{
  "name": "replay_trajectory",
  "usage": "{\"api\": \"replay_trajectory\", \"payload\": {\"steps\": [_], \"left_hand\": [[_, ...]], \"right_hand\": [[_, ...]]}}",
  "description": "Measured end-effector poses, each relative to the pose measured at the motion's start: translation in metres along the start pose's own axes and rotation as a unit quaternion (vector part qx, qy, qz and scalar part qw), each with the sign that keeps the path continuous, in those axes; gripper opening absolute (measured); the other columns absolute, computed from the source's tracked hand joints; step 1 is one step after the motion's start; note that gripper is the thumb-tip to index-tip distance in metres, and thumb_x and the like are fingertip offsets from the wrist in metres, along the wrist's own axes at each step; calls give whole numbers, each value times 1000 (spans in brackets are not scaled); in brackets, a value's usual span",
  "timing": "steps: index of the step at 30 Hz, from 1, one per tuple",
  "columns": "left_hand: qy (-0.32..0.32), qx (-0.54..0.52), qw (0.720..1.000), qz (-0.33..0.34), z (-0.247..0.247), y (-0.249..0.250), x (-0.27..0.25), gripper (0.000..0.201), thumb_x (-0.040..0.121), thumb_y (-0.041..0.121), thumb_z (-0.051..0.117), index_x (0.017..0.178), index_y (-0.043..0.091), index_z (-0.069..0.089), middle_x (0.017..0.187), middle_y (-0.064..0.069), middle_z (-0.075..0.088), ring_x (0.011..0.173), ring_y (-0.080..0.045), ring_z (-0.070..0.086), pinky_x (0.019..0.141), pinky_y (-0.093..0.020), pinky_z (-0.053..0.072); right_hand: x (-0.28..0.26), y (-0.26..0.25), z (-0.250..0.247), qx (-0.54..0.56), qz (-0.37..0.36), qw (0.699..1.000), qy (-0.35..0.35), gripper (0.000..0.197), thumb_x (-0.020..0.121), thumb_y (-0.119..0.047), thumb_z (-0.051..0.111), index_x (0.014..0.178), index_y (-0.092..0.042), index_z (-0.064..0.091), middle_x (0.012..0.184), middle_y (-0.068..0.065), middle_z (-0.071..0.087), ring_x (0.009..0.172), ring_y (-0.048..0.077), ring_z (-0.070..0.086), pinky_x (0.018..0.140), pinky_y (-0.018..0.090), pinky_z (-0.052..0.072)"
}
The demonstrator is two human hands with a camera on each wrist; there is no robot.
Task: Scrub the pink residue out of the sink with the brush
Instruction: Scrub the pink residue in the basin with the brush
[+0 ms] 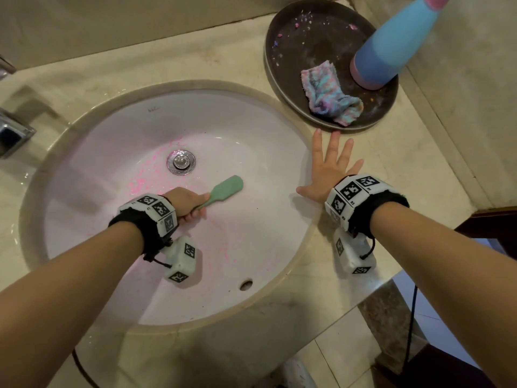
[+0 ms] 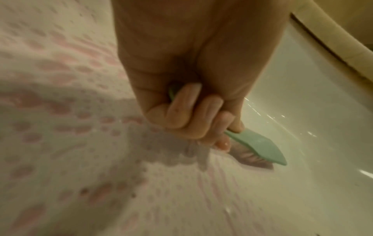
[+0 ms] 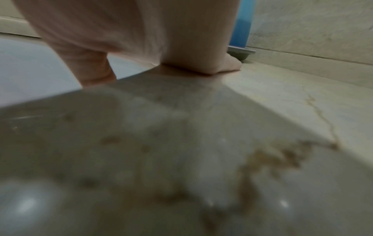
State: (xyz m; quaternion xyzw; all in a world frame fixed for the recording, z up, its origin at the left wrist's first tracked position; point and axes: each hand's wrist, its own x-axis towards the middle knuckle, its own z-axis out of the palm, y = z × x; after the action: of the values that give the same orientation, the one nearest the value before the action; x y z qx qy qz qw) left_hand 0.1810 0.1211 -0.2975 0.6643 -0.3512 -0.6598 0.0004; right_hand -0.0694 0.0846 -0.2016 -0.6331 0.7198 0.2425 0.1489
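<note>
A white oval sink is set into a beige stone counter. Pink residue speckles the bowl left of the metal drain and along the near wall. My left hand grips the handle of a green brush low in the bowl; in the left wrist view the fingers curl round the handle and the brush has its bristles down against the basin. My right hand lies flat with fingers spread on the counter beside the sink's right rim.
A dark round tray at the back right holds a crumpled pastel cloth and a tall blue bottle. A chrome tap stands at the left. An overflow hole sits in the sink's near wall.
</note>
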Motion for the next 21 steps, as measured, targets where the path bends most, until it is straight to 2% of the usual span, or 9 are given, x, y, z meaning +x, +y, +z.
{"api": "replay_trajectory", "payload": {"steps": [2,6,10,12,14,16,18,21], "left_hand": [[-29,26,999,3,10,3,0,50,98,41,42,66,6,59,37,7,38,26,-6,29,32,-11,22],[-180,65,981,-18,37,4,-1,48,97,44,40,66,9,53,41,7,38,31,-5,30,33,-14,22],[-224,57,972,-46,27,-2,-1,46,97,42,41,67,8,53,43,5,38,33,-6,29,33,-13,21],[-179,39,981,-60,12,-7,3,47,97,41,40,68,7,53,41,5,37,31,-6,29,33,-12,21],[-92,-11,995,-49,-3,-11,7,49,99,39,37,66,5,53,36,6,36,28,-6,28,31,-11,21],[-22,-80,996,-43,-16,-12,11,51,99,40,37,66,4,52,35,6,36,25,-5,27,30,-11,20],[6,-136,989,-57,-25,-10,14,53,98,44,35,67,5,50,34,6,36,24,-5,28,29,-9,20],[-1,-157,986,-59,-20,-5,15,53,99,46,31,68,6,46,33,6,35,23,-4,28,28,-9,19]], "right_hand": [[0,1,-1,3,-1,1000,-3,117,78,-45,67,143,-24,-28,151,11,-29,140,39,-21,111,62,0],[0,0,-1,3,-2,1000,-4,117,79,-44,67,143,-23,-28,151,11,-29,139,39,-21,110,62,-1],[0,0,-1,6,-2,1000,-4,117,79,-44,68,143,-24,-28,151,11,-29,139,39,-22,111,62,-1],[0,1,-1,7,-2,1000,-3,117,78,-44,68,143,-24,-28,151,11,-29,139,39,-22,110,62,-1],[1,1,-1,4,0,1000,0,118,78,-45,68,143,-23,-28,151,11,-29,140,39,-21,110,62,-1],[1,1,0,2,-1,1000,4,118,78,-45,68,143,-23,-27,152,12,-28,140,40,-21,110,62,0],[1,1,1,2,-3,1000,7,118,77,-45,68,143,-23,-27,152,12,-28,140,40,-20,110,63,1],[2,1,2,2,-3,1000,12,118,77,-46,68,144,-23,-26,152,12,-27,140,40,-20,110,63,1]]}}
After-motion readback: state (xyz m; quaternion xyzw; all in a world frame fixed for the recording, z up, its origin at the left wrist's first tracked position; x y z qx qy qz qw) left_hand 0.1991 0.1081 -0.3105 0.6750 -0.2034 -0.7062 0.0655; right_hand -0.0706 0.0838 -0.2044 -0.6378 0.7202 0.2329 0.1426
